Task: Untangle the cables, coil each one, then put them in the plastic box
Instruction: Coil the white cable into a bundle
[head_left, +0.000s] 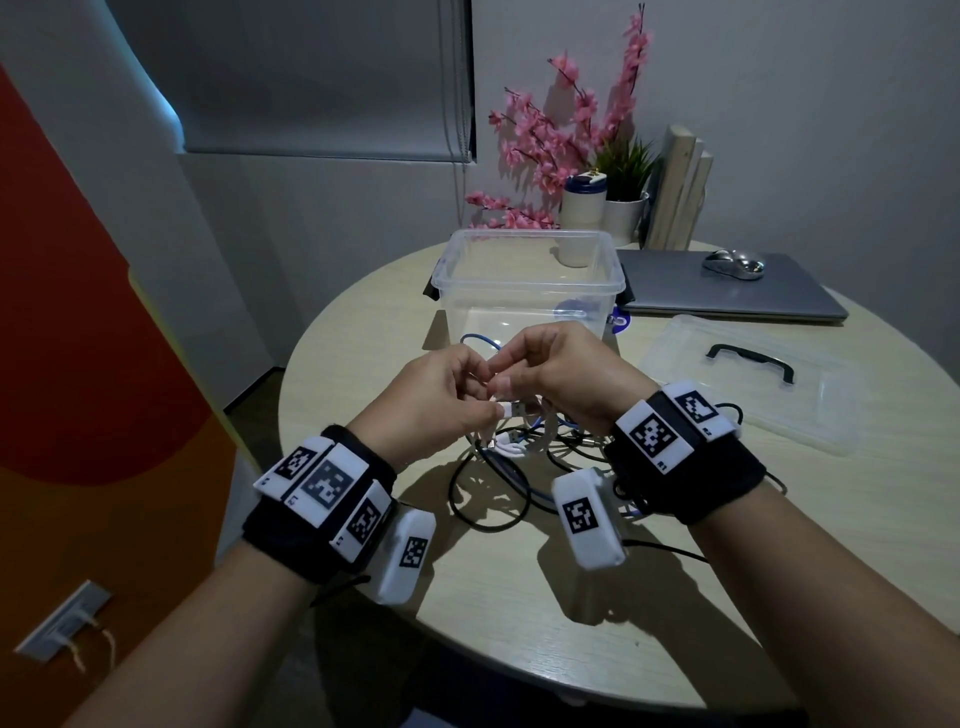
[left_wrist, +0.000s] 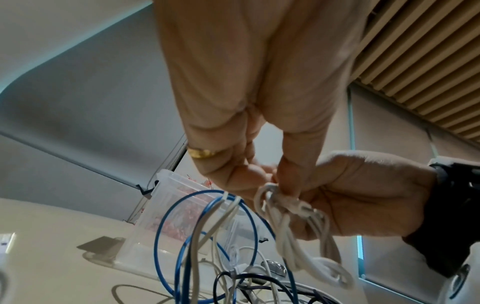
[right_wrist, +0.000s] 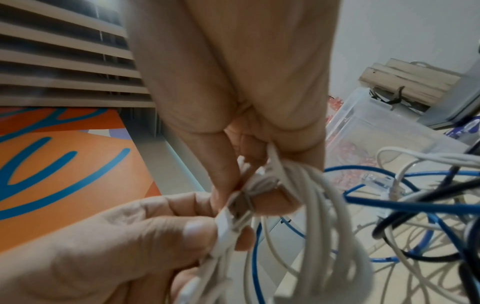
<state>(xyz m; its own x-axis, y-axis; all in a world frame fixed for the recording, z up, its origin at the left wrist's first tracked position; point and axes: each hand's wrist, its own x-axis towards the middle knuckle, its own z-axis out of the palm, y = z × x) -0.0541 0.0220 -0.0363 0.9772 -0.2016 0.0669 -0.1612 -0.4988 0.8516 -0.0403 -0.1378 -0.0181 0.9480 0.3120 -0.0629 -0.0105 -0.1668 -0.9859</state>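
You are holding the white cable (right_wrist: 298, 205) above the tabletop (head_left: 727, 545), just in front of the open plastic box (head_left: 530, 280). Your left hand (head_left: 436, 395) is pinching the cable's plug (head_left: 506, 409) between thumb and fingers, and your right hand (head_left: 561, 374) is gripping the gathered white loops with curled fingers. The other cables (head_left: 498, 483), blue, black and white, are lying tangled below your hands. To finish this coil well, you are probably needing to pass the plug end around the loops while the right hand is keeping them tight. Be lifting the bundle clear, so the blue cable (left_wrist: 166, 226) is not catching in it.
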